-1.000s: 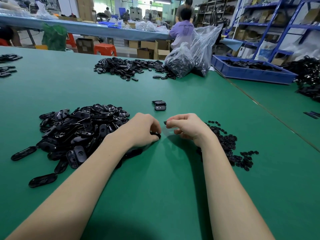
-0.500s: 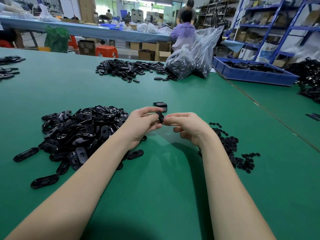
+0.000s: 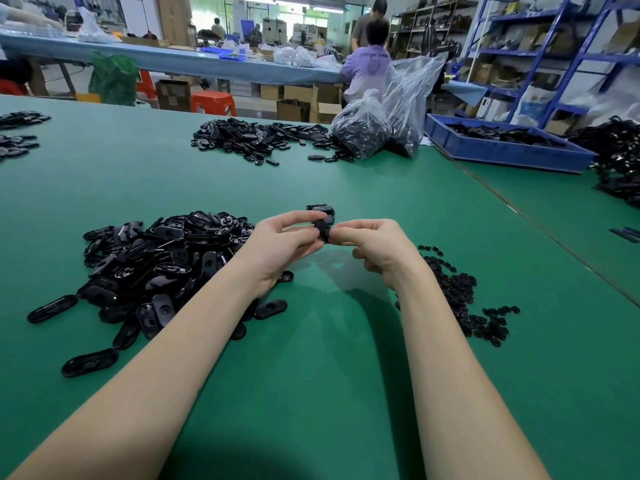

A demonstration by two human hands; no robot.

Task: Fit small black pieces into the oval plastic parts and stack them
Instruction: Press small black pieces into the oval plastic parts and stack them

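My left hand (image 3: 282, 242) and my right hand (image 3: 375, 247) meet above the green table (image 3: 329, 393) and both pinch one black oval part (image 3: 322, 230), held on edge between the fingertips. Any small piece between the right fingers is hidden. A heap of black oval parts (image 3: 152, 265) lies to the left of my left hand. To the right of my right wrist spreads a pile of small black pieces (image 3: 457, 292). Just beyond my fingers sits a short stack of oval parts (image 3: 322, 209).
Another heap of oval parts (image 3: 256, 140) and two clear bags of black parts (image 3: 370, 129) lie at the table's far side. A blue tray (image 3: 502, 150) stands at the back right. A person in a purple shirt (image 3: 367, 67) works behind the bags.
My left hand lifted an oval part off the table and brought it up to my right hand. Both hands now hold it higher, near the small stack.
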